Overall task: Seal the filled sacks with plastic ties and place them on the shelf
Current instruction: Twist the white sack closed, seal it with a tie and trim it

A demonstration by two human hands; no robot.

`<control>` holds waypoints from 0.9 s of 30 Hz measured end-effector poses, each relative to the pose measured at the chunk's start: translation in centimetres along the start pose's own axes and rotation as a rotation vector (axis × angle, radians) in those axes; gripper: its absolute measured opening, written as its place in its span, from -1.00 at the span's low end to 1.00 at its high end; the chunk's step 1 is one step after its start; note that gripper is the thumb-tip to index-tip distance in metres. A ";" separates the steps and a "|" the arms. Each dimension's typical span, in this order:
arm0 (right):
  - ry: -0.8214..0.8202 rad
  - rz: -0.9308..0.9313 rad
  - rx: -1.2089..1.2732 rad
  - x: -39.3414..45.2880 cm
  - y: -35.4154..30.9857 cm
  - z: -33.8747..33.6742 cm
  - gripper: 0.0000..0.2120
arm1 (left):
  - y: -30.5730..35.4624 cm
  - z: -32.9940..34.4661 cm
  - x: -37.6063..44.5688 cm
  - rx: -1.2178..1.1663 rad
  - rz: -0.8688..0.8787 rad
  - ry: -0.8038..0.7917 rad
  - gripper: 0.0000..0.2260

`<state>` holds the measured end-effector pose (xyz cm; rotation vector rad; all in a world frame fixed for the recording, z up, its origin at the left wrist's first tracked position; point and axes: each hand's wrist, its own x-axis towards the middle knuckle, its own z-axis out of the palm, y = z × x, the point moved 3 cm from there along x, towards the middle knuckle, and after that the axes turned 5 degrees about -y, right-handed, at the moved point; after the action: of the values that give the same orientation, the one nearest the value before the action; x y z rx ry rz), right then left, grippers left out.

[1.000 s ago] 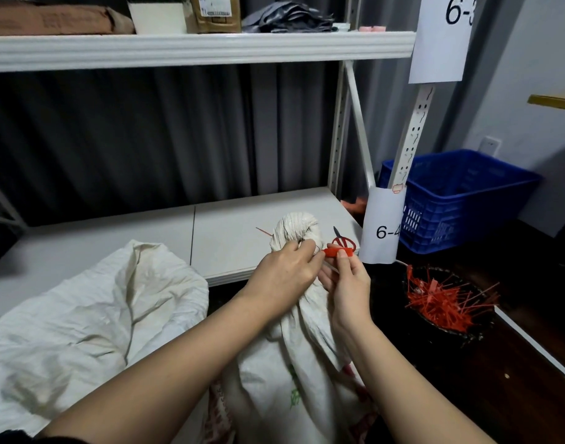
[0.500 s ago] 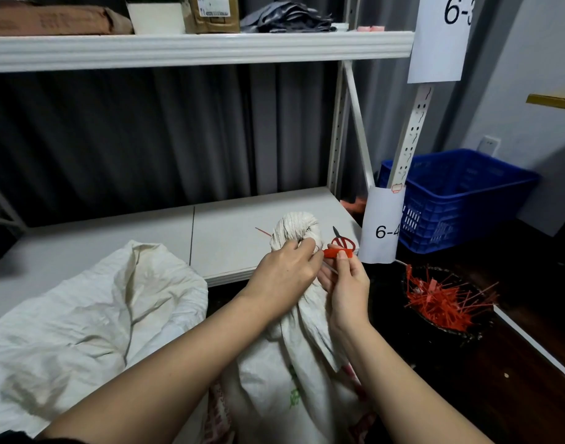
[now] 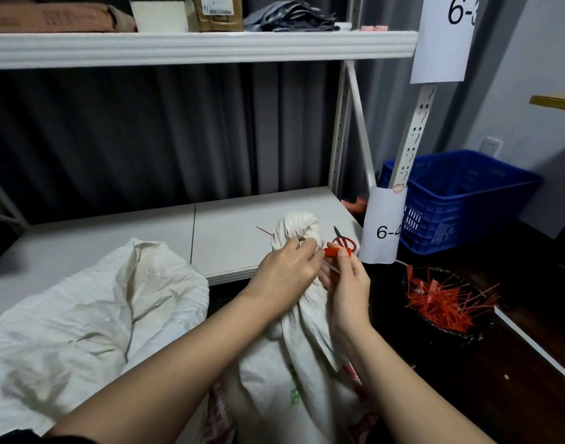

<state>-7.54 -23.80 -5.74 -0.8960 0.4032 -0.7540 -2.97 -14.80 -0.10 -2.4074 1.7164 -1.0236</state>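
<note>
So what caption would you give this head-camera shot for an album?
Left hand grips the sack neck while the right hand pinches a red tie, scissors on the shelf behind.

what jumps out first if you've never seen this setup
Centre frame, both hands work at a white sack's bunched neck: the left hand grips it, the right hand pinches a red tie. To the right, a dark bin bristles with red ties, before a blue crate.

Blue crate (image 3: 460, 200) sits at far right, paper label 6-4 (image 3: 383, 232) just left of it, red scissors (image 3: 344, 241) further left, cardboard boxes (image 3: 215, 11) high above-left
</note>
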 end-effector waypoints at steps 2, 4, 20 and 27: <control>0.015 0.047 0.036 -0.1 0.0 -0.1 -0.62 | -0.1 0.0 -0.1 -0.002 0.027 0.019 -0.68; 0.026 0.096 0.090 -0.1 0.1 -0.2 -0.52 | -0.2 0.0 -0.2 0.005 0.060 0.034 -0.67; 0.010 0.182 0.143 -0.4 0.4 -0.1 -0.70 | -0.3 1.0 -0.8 0.050 0.099 0.060 -0.74; -0.016 0.155 0.138 -0.8 0.6 0.1 -0.74 | -0.5 0.7 -1.1 0.015 0.074 0.089 -0.74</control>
<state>-7.74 -22.93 -6.17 -0.7327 0.3967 -0.6242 -2.41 -13.94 -0.98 -2.3035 1.8031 -1.1460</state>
